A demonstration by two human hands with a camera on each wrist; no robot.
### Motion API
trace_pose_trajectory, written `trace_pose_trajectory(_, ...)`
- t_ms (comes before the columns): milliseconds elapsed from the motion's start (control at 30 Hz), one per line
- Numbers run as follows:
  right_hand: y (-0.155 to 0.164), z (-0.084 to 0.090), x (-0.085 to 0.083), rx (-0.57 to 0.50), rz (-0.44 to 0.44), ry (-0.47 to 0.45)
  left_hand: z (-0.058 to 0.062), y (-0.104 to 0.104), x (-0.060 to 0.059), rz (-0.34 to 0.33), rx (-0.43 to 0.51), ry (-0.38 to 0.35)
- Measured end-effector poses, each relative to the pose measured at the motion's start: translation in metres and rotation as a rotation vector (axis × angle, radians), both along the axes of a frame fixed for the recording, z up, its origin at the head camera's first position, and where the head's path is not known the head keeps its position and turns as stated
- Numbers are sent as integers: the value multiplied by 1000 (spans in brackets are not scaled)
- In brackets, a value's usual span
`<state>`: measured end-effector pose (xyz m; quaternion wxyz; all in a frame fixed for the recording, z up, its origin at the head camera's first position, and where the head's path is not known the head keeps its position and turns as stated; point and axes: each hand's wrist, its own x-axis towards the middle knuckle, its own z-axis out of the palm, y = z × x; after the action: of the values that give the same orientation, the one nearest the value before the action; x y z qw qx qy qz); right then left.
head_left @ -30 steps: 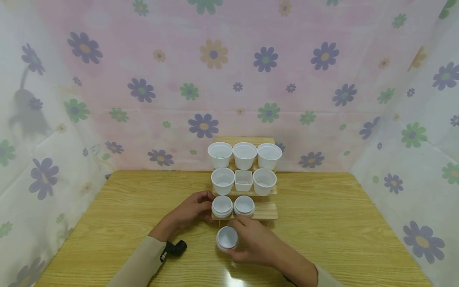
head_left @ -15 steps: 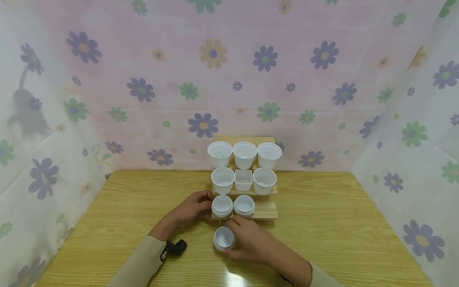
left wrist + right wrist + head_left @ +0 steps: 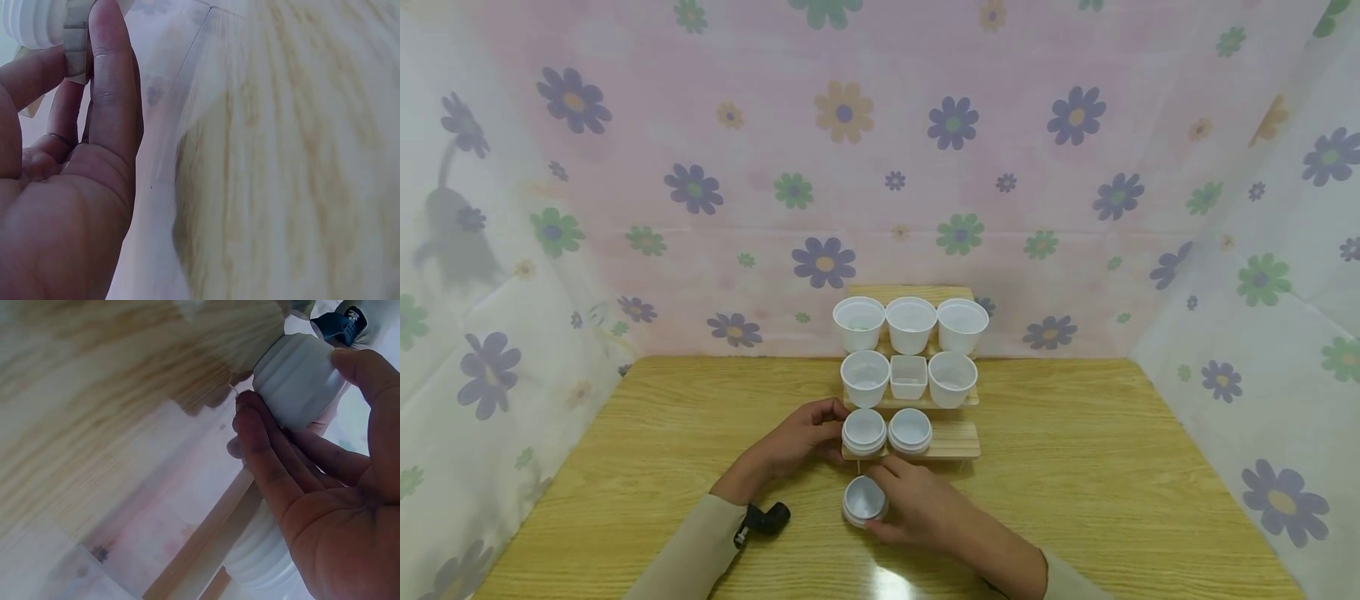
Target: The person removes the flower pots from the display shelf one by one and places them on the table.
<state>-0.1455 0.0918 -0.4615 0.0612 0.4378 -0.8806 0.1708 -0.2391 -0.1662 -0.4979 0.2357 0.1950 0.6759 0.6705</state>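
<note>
A light wooden table (image 3: 1075, 467) with a pronounced grain fills the lower half of the head view, enclosed on three sides by a hanging floral cloth (image 3: 925, 167). The back panel glows pink, printed with purple, green and orange daisies; the side panels (image 3: 1262, 333) read paler, almost white, and fall to the table's left and right edges. A soft grey shadow (image 3: 456, 242) marks the left panel. A bright glare spot (image 3: 887, 583) sits at the table's near edge.
</note>
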Motion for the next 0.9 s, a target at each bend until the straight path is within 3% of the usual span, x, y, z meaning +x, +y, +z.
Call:
trace_pose_trajectory(467, 3, 9, 6, 17, -6, -2, 0, -1, 0, -10, 3, -8)
trace_pose_trajectory(900, 16, 33, 11, -90, -21, 83, 1, 0, 0, -26, 20, -2)
